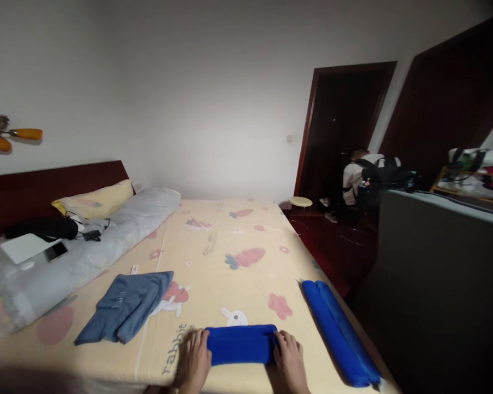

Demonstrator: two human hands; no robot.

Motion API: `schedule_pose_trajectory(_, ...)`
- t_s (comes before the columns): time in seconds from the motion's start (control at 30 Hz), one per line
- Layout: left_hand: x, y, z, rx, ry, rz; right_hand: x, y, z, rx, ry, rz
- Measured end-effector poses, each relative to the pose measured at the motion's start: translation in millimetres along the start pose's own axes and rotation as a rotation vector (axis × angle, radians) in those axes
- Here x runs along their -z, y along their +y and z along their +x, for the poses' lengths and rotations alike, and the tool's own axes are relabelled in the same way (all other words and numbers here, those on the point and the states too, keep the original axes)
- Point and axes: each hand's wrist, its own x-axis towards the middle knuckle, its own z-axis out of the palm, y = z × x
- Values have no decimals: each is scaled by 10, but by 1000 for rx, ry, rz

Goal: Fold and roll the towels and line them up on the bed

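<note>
A bright blue cloth [242,345], folded into a flat rectangle, lies on the cream bedsheet [213,295] near the front edge of the bed. My left hand [198,353] grips its left end, fingers curled over the edge. At the opposite end my right hand [288,354] has its fingers closed on the cloth in the same way. To the right, two long blue rolls [339,334] lie side by side along the bed's edge. Grey-blue shorts [127,306] are spread flat to the left.
A grey rolled quilt [143,219] lies by the headboard [57,189], with a laptop [28,248] and a phone [56,251] on it. Beyond the bed stands a round stool [299,202]. A person [353,178] bends near the door. A dark grey panel [435,284] rises at right.
</note>
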Motion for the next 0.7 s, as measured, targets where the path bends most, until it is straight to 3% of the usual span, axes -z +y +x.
schedule_pose_trajectory(0.07,-98,168,-79,-156,-9,-32,-24,-194,-45,126,-10,42)
schedule_pose_trajectory(0.17,-220,459,-192,-358,-111,-127,-57,-544,-112,281,-142,104)
schedule_pose_trajectory(0.27,-310,598,-251,-336,-207,-147,-122,-717,-167,298,-258,117)
schedule_pose_trajectory(0.4,-348,335,-255,-212,-258,-67,-189,-439,-247,173,-242,39)
schedule_pose_trajectory(0.57,-316,-174,-253,-122,-165,63,-160,138,-348,75,-169,-74)
schedule_pose_trajectory(0.7,-301,-233,-201,-141,-163,90,-62,155,-270,69,-209,-78)
